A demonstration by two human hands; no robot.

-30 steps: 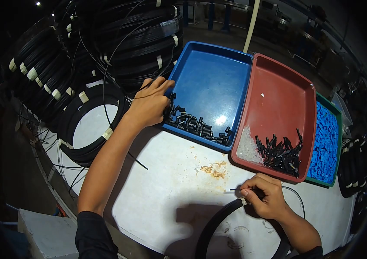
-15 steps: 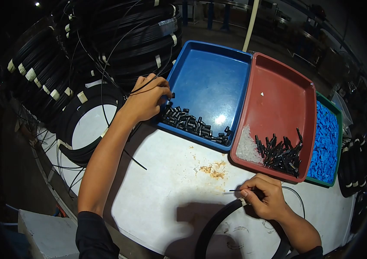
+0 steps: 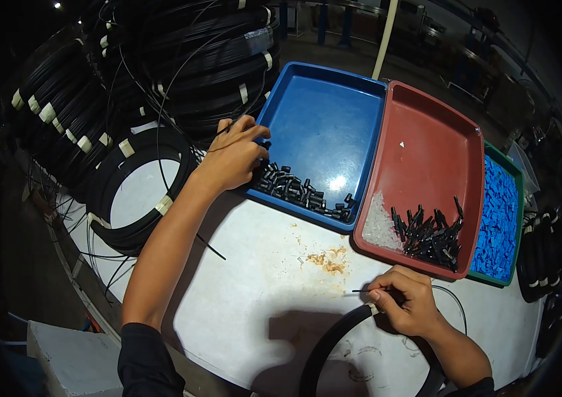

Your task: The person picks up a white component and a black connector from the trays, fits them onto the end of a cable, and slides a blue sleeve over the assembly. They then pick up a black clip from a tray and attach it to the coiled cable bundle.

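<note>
My left hand (image 3: 233, 157) is at the left wall of the blue tray (image 3: 324, 126), its fingers curled. A small black cap (image 3: 266, 144) shows at its fingertips, partly hidden by them. Below those fingers, a heap of short black caps (image 3: 304, 194) lies along the near side of the tray. My right hand (image 3: 408, 299) is closed over the white table, pinching a thin black cable (image 3: 360, 290) whose end sticks out to the left. Beneath that hand lies a coil of black cable (image 3: 328, 345) with a pale tape band.
A red tray (image 3: 426, 142) holds clear pieces and slim black parts. Beyond it stands a green tray (image 3: 520, 198) of blue pieces. Taped black cable coils (image 3: 208, 73) are stacked at the back left, and another coil (image 3: 106, 228) lies on the table (image 3: 241, 291).
My left hand has shifted slightly right and down at the blue tray, its fingers closer to the black caps. My right hand stays where it was with the cable.
</note>
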